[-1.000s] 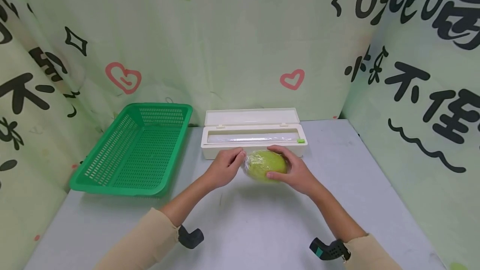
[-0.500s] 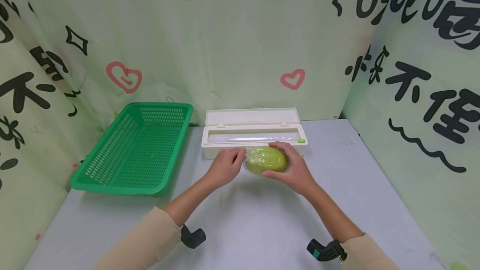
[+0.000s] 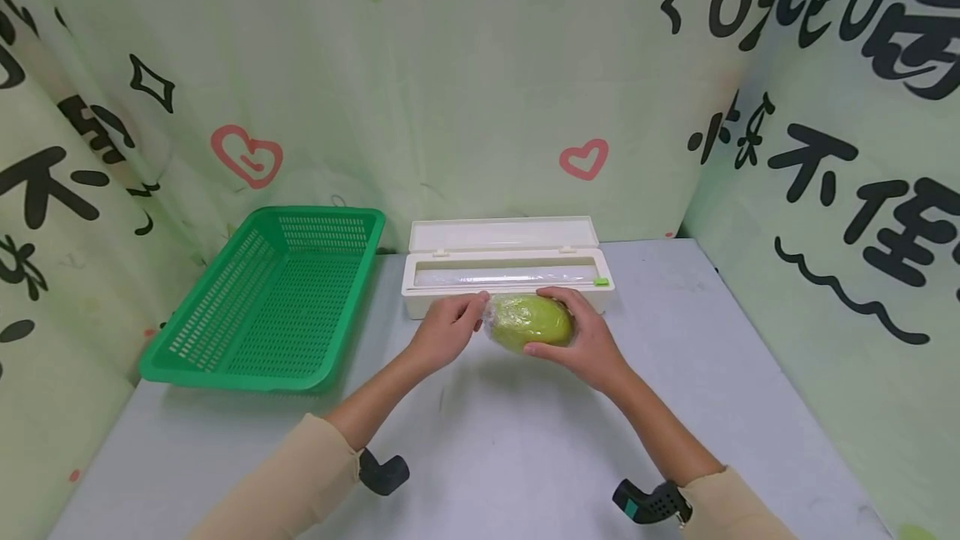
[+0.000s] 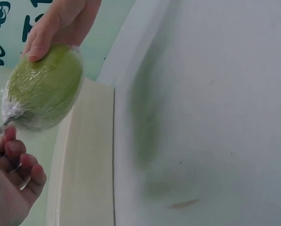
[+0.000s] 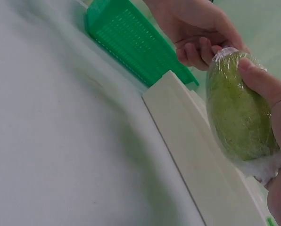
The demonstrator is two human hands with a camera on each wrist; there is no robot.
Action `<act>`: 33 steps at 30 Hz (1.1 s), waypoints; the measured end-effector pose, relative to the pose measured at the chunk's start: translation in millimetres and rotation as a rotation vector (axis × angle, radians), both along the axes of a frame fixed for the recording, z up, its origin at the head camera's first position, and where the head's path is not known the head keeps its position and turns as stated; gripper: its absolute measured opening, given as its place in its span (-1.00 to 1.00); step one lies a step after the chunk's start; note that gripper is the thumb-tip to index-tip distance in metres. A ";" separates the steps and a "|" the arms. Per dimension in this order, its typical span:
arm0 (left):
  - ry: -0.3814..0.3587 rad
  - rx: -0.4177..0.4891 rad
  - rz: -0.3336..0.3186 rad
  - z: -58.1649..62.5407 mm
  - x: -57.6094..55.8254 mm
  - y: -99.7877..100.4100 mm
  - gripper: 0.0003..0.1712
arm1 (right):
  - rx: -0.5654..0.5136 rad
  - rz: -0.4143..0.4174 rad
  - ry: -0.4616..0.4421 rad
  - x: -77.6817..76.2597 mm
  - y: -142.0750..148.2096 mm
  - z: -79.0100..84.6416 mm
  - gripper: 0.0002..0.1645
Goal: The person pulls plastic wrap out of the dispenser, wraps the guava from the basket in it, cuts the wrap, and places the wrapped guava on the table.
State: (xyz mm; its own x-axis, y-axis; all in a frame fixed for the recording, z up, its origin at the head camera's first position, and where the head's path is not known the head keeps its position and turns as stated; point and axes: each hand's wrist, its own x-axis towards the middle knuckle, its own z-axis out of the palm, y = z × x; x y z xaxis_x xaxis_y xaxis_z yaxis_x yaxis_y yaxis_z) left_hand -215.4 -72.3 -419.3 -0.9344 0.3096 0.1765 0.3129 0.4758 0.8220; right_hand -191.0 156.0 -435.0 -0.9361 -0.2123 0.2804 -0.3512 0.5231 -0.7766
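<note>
A green oval fruit (image 3: 528, 323), snugly covered in clear cling film, is held above the table between my two hands. My right hand (image 3: 587, 340) grips its right end, thumb on the near side and fingers over the far side. At the opposite end, my left hand (image 3: 447, 330) pinches a gathered tip of cling film (image 4: 11, 115), its other fingers loosely curled. Just behind the fruit stands a white cling film dispenser (image 3: 429, 304), its lid raised and a film roll (image 3: 502, 275) inside. In the right wrist view the fruit (image 5: 237, 108) shows bunched film at both ends.
To the left, a green plastic basket (image 3: 232, 380) with perforated sides rests on the white table (image 3: 487, 457). A green slider (image 3: 602, 282) sits at the dispenser's right end. Printed curtains (image 3: 480, 90) enclose the back and sides of the table.
The fruit has risen slightly and turned more level. My right hand has shifted a little left with it, while my left hand keeps its pinch at the film end.
</note>
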 end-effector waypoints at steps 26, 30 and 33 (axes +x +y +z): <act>-0.186 -0.047 -0.255 -7.1 0.7 -10.3 -0.29 | 0.081 0.107 0.036 -0.6 -10.5 -0.2 -0.02; -0.180 -0.038 -0.255 -9.4 1.6 -12.6 -0.29 | 0.062 0.087 0.019 -1.1 -7.2 -0.3 -0.07; -0.187 -0.013 -0.253 -11.0 2.2 -14.3 -0.30 | 0.045 0.077 -0.011 -1.1 -4.3 -1.2 -0.16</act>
